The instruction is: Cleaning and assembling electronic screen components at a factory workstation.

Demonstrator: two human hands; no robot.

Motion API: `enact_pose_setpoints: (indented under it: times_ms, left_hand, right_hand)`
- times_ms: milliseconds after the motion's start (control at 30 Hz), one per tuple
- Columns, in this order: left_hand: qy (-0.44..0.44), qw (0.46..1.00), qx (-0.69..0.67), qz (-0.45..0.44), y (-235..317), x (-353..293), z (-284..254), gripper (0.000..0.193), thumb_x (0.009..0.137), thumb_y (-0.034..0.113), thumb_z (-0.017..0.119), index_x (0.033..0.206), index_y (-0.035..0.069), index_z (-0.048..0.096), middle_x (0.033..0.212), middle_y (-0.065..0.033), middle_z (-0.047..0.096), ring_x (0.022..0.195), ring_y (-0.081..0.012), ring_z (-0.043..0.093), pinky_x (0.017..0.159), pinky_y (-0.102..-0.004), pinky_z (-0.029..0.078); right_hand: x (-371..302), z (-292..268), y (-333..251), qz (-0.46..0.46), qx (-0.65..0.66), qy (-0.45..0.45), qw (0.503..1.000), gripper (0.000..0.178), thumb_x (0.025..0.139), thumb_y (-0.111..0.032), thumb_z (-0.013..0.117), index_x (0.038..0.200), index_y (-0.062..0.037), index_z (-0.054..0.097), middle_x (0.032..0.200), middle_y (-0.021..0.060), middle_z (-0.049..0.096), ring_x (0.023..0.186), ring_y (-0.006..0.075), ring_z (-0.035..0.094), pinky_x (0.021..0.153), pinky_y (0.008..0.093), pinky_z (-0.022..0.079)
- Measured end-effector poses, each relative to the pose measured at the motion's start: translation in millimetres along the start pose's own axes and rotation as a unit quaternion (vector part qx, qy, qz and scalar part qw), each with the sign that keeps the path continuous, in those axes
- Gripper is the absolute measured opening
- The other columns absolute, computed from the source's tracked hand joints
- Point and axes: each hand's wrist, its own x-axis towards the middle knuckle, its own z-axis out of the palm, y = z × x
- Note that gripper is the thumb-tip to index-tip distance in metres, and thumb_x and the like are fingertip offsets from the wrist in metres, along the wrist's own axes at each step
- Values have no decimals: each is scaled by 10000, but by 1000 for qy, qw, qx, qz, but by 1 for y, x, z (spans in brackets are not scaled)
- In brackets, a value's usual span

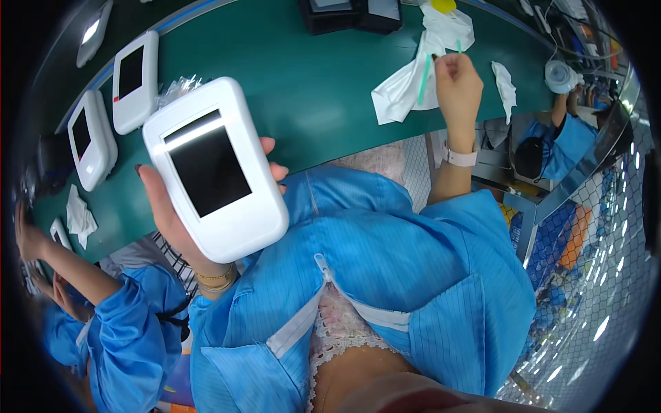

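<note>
Head view: here's the left hand [173, 228] clasping a white device [217, 168], black screen [208, 172] up, tilted above the near edge of the green table [310, 89], two similar units [93, 140] [135, 81] off to the left. Meanwhile the right hand [459, 88], fingers curled, is at a white cloth [397, 94] beside a green strip [424, 81]; whether it pinches anything, I cannot tell.

Illumination over the green tabletop [310, 89] is bright with a soft sheen, while a hard white band of glare crosses the black screen [212, 171] of the white device [265, 219]. Scattered bright streaks mark the wire mesh [589, 275] at lower right. The device is in sharp focus; fisheye distortion bows straight edges, detail softens outward, and the rim falls to black.
</note>
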Motion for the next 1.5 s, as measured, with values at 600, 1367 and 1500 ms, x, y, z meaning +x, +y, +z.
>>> enact_pose_setpoints:
  times_ms: [600, 1367, 1500]
  left_hand:
    - [-5, 995, 96, 27, -50, 40, 23, 862, 879, 680, 259, 1391, -12, 308, 1208, -372, 477, 949, -484, 608, 727, -488, 574]
    - [106, 984, 98, 106, -36, 19, 13, 525, 947, 501, 419, 1168, 45, 558, 1000, -110, 674, 799, -185, 692, 640, -309, 598]
    - [116, 983, 86, 117, -40, 21, 17, 540, 950, 504, 408, 1191, 40, 546, 1026, -118, 668, 827, -197, 688, 659, -321, 597]
  right_hand:
    - [-18, -23, 15, -15, 337, -54, 940, 323, 928, -53, 491, 1226, 61, 539, 1072, 125, 616, 984, 162, 584, 913, 281, 443]
    - [-73, -9, -107, -243, 592, -250, 726, 203, 949, -37, 461, 1072, 80, 573, 889, 195, 646, 660, 121, 569, 625, 228, 480]
    - [-72, -8, -105, -247, 604, -262, 711, 198, 947, -37, 472, 1070, 78, 576, 879, 189, 643, 661, 118, 569, 629, 224, 481]
